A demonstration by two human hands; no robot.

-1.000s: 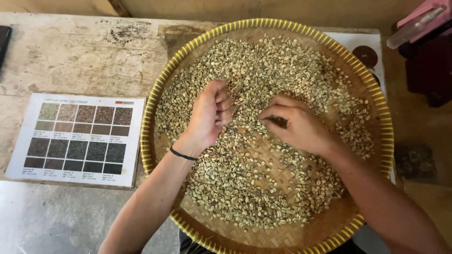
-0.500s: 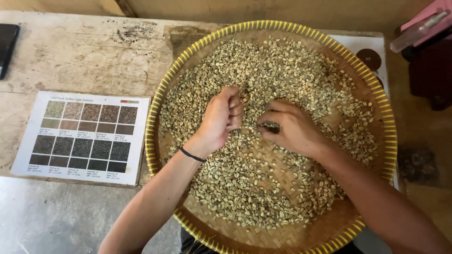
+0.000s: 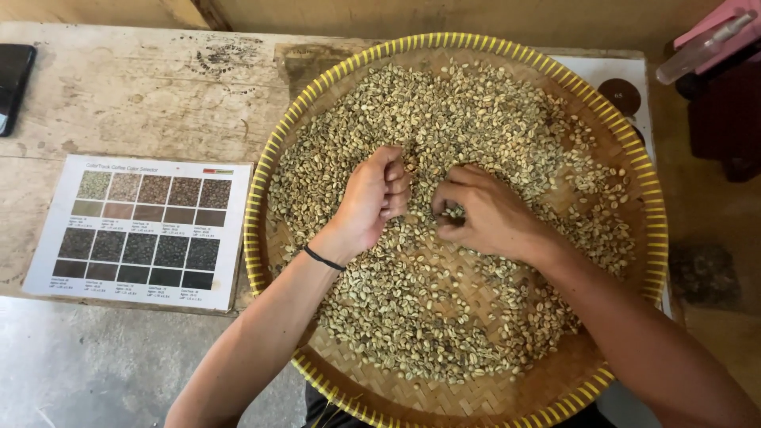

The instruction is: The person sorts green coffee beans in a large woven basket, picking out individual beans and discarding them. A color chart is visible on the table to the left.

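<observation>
Curling over the green beans [image 3: 476, 111] in the woven tray [image 3: 261, 198], both hands, left [image 3: 371, 198] and right [image 3: 485, 212], pinch beans loosely.

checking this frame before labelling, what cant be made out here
Head view:
- Left hand: curled fingers hide whatever it holds.
- Right hand: fingertips buried in the green coffee beans.
- Black phone: cut by the left edge.
- Colour chart: captions too small.
- Spray bottle: cut off top right.

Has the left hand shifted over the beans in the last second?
Cannot tell. The left hand sits curled on the green beans near the tray centre, as before; only the camera view seems to have shifted.
</observation>
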